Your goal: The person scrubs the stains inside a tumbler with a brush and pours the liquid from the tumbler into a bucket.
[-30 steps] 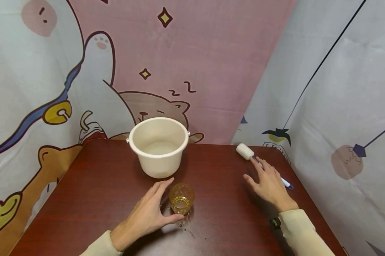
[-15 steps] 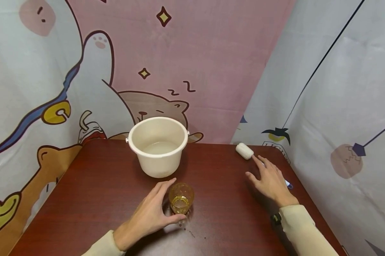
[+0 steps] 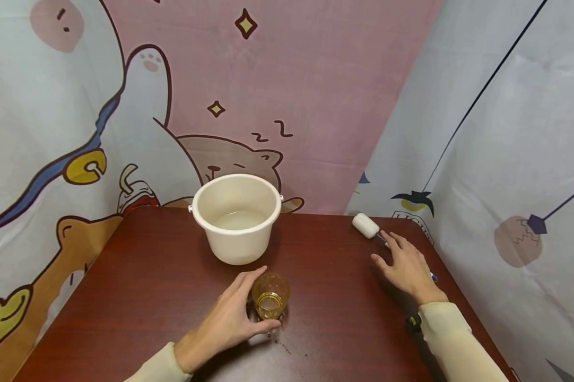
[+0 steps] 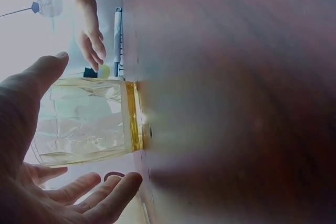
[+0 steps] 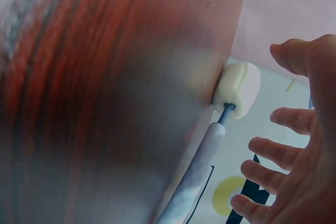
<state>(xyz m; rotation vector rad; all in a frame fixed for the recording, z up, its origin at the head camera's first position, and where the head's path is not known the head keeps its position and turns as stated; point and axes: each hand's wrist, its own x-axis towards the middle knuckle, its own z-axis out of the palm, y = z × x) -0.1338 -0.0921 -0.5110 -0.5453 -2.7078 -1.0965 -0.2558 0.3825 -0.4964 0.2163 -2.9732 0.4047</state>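
Observation:
An amber-tinted glass [image 3: 270, 295] stands upright on the table. My left hand [image 3: 227, 315] is spread around its left side, thumb in front and fingers behind; in the left wrist view a gap shows between the fingers and the glass [image 4: 86, 121]. On the right lies a sponge brush with a white head [image 3: 365, 225] and a pale handle [image 5: 197, 174]. Over that handle hovers my right hand [image 3: 408, 268], its fingers spread and apart from the brush in the right wrist view. Part of the handle is hidden beneath this hand in the head view.
A cream bucket [image 3: 236, 246] with some water inside stands behind the glass, near the table's back edge. Small drops of water [image 3: 282, 345] lie in front of the glass on the dark red table [image 3: 139, 281]. Printed cloth [image 3: 325, 106] hangs behind and at the right.
My left hand has shifted slightly right, closer around the glass. The right hand has drifted a little to the right above the brush handle. The glass, bucket and brush have stayed in place.

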